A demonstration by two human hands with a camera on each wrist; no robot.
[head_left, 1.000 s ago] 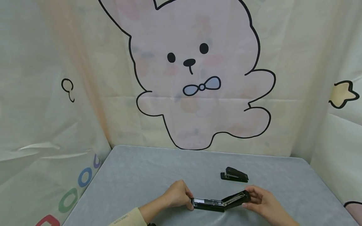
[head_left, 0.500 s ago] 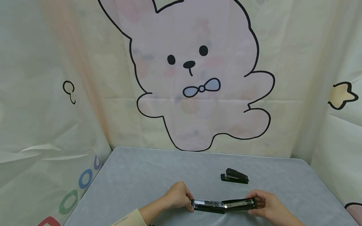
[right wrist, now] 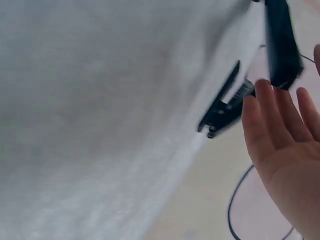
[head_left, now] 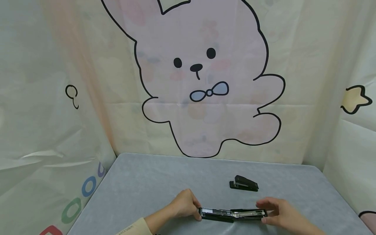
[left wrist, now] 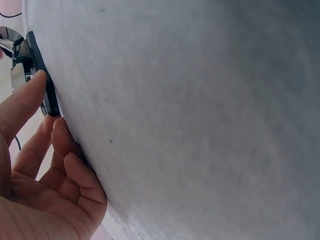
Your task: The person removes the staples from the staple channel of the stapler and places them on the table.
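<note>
A black stapler (head_left: 217,214) lies unfolded on the grey-covered table, its base to the left and its upper arm (head_left: 249,213) swung out flat to the right, metal insides facing up. My left hand (head_left: 185,204) pinches the base's left end between thumb and fingers; in the left wrist view the thumb presses on the black base (left wrist: 44,75). At the far end of the upper arm is my right hand (head_left: 277,210), thumb and fingers spread about the tip. The right wrist view has its fairly straight fingers (right wrist: 270,110) right at the arm's end (right wrist: 282,50), the thumb apart.
A second black stapler (head_left: 243,183) stands on the table (head_left: 164,173) behind the unfolded one, toward the right. Behind the table hangs a curtain (head_left: 235,114) with a cartoon animal, and more printed cloth (head_left: 44,130) hangs at the sides.
The stapler's upper arm has swung down to the right, from raised at an angle to nearly flat. My right hand moved right and down with it, its fingers loosening. The left hand held its place.
</note>
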